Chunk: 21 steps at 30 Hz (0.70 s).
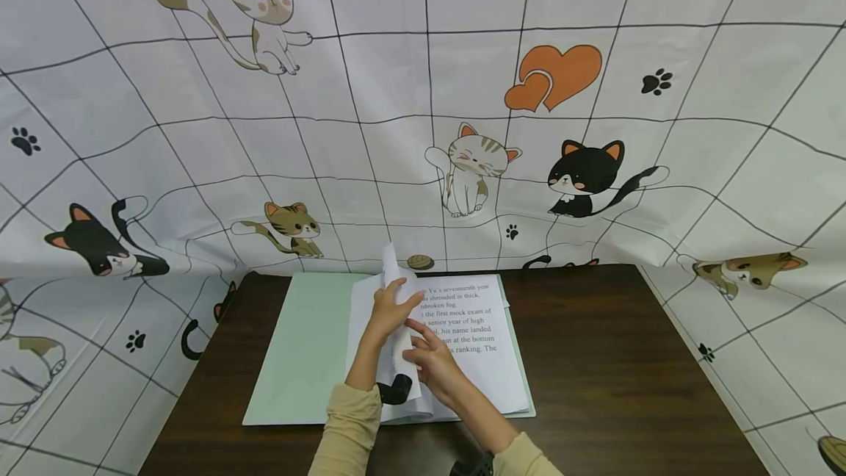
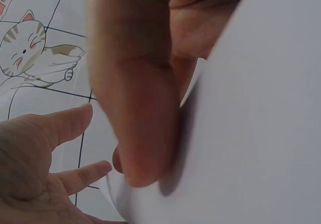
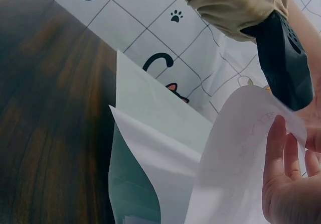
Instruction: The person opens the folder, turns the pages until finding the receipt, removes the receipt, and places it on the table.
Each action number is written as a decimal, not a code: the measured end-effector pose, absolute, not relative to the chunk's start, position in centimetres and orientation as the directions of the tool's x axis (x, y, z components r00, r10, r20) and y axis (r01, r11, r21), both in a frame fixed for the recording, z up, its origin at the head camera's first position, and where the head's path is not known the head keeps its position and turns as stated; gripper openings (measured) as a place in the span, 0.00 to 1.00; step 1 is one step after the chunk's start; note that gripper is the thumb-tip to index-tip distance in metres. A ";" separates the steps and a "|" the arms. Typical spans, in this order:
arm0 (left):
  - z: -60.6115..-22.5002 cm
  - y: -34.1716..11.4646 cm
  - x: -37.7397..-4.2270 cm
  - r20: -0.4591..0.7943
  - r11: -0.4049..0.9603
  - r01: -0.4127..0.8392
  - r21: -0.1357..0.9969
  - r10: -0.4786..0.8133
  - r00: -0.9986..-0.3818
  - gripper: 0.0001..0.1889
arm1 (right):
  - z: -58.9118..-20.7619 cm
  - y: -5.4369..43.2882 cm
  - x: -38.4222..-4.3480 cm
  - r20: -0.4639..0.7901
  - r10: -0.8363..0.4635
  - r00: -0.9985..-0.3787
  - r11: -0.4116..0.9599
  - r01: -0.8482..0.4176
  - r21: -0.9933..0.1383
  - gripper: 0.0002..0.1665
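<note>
A bundle of printed pages (image 1: 472, 336) lies open in a pale green folder (image 1: 297, 347) on the dark table. One loose white page (image 2: 261, 113) stands curled up between the two hands. My left hand (image 1: 391, 312) pinches this page, one finger on its near face and the palm partly behind its edge in the left wrist view. Close on the right, my right hand (image 1: 436, 366) has its thumb and fingers spread, and its fingertips (image 3: 277, 126) are right at the raised page in the right wrist view.
A dark wooden table (image 1: 608, 366) extends on both sides of the folder. Behind it hangs a white cloth (image 1: 383, 94) with cat drawings and grid lines. A black wrist camera (image 1: 396, 390) on the left arm hangs over the pages' lower part.
</note>
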<state>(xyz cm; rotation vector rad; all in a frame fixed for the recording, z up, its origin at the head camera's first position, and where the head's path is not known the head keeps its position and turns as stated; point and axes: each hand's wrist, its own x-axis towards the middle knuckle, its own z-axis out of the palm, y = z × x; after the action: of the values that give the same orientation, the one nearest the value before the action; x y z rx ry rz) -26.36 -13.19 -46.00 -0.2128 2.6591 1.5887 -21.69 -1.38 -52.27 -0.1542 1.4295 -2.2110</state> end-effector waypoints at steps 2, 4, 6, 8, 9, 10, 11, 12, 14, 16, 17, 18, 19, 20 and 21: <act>-46.1 -13.2 -26.5 -0.093 0.454 -0.131 0.881 -0.104 -0.990 0.33 | -52.3 -1.5 -21.6 -0.172 -0.474 -0.864 -0.332 0.356 -0.874 0.39; -46.2 -13.2 -26.6 -0.075 0.448 -0.115 0.887 -0.107 -0.991 0.32 | -52.3 -1.5 -21.5 -0.170 -0.486 -0.857 -0.341 0.365 -0.866 0.39; -46.3 -13.1 -26.7 -0.057 0.446 -0.100 0.889 -0.108 -0.992 0.31 | -52.4 -1.5 -21.4 -0.166 -0.496 -0.852 -0.350 0.372 -0.860 0.38; -46.4 -13.0 -26.8 -0.043 0.448 -0.090 0.890 -0.114 -0.993 0.30 | -52.5 -1.5 -21.3 -0.162 -0.505 -0.848 -0.362 0.379 -0.852 0.38; -46.4 -13.0 -26.9 -0.033 0.453 -0.083 0.888 -0.117 -0.993 0.30 | -52.6 -1.5 -21.2 -0.162 -0.509 -0.845 -0.367 0.383 -0.847 0.37; -46.5 -13.1 -26.9 -0.027 0.458 -0.080 0.885 -0.122 -0.992 0.30 | -52.6 -1.5 -21.2 -0.160 -0.513 -0.843 -0.370 0.386 -0.845 0.37; -46.6 -13.1 -27.0 -0.021 0.463 -0.079 0.883 -0.129 -0.991 0.29 | -52.7 -1.5 -21.1 -0.159 -0.517 -0.841 -0.375 0.389 -0.841 0.38; -46.6 -13.2 -27.0 -0.015 0.466 -0.077 0.881 -0.134 -0.991 0.29 | -52.8 -1.5 -21.1 -0.159 -0.519 -0.840 -0.381 0.394 -0.837 0.38; -46.8 -13.4 -27.1 -0.006 0.477 -0.076 0.876 -0.145 -0.989 0.30 | -53.0 -1.7 -21.0 -0.157 -0.524 -0.837 -0.392 0.401 -0.828 0.38; -46.8 -13.6 -27.0 -0.009 0.479 -0.084 0.874 -0.157 -0.988 0.31 | -53.2 -1.8 -20.9 -0.155 -0.525 -0.837 -0.398 0.402 -0.825 0.38; -46.9 -13.7 -27.0 -0.010 0.480 -0.087 0.873 -0.162 -0.987 0.31 | -53.3 -1.9 -20.8 -0.154 -0.524 -0.838 -0.402 0.403 -0.822 0.38; -46.9 -13.7 -27.0 -0.010 0.481 -0.090 0.872 -0.167 -0.986 0.32 | -53.3 -1.9 -20.8 -0.153 -0.523 -0.838 -0.404 0.402 -0.822 0.38; -47.0 -13.8 -27.0 -0.010 0.485 -0.095 0.869 -0.175 -0.985 0.33 | -53.4 -2.0 -20.8 -0.152 -0.522 -0.839 -0.404 0.401 -0.822 0.39; -47.0 -13.8 -27.0 -0.008 0.490 -0.098 0.866 -0.183 -0.983 0.34 | -53.6 -2.1 -20.8 -0.151 -0.521 -0.840 -0.406 0.400 -0.822 0.39; -47.1 -13.8 -27.0 -0.005 0.491 -0.101 0.865 -0.193 -0.981 0.35 | -53.6 -2.2 -20.8 -0.152 -0.518 -0.842 -0.408 0.400 -0.821 0.39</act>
<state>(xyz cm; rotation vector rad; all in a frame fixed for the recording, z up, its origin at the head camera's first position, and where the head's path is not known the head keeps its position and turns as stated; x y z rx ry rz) -27.00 -13.83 -47.05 -0.2763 2.7911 1.6097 -20.78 -2.17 -53.65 -0.1689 1.2638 -2.2504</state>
